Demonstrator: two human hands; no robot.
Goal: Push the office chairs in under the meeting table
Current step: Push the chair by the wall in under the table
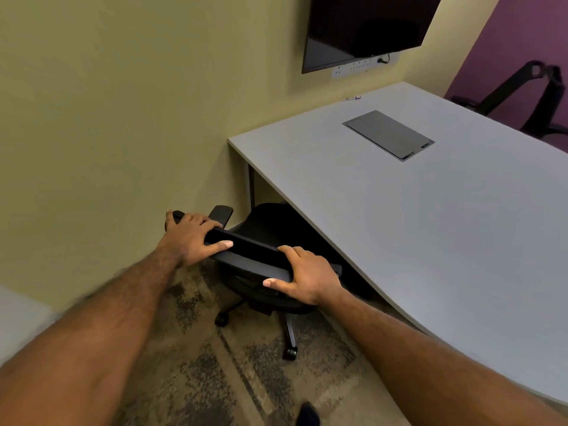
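A black office chair (255, 256) stands at the near edge of the grey meeting table (415, 226), close to the wall. Its seat reaches partly under the tabletop, while the backrest, base and castors stay outside. My left hand (192, 238) grips the left end of the backrest's top edge. My right hand (307, 276) grips the same edge toward its right end. A second black chair (528, 93) stands beyond the table's far side at the purple wall.
A beige wall (123, 118) runs close along the chair's left. A dark screen (365, 29) hangs above the table's end, with a socket strip under it. A grey cable hatch (388, 135) sits in the tabletop. Patterned carpet (215, 379) covers the floor.
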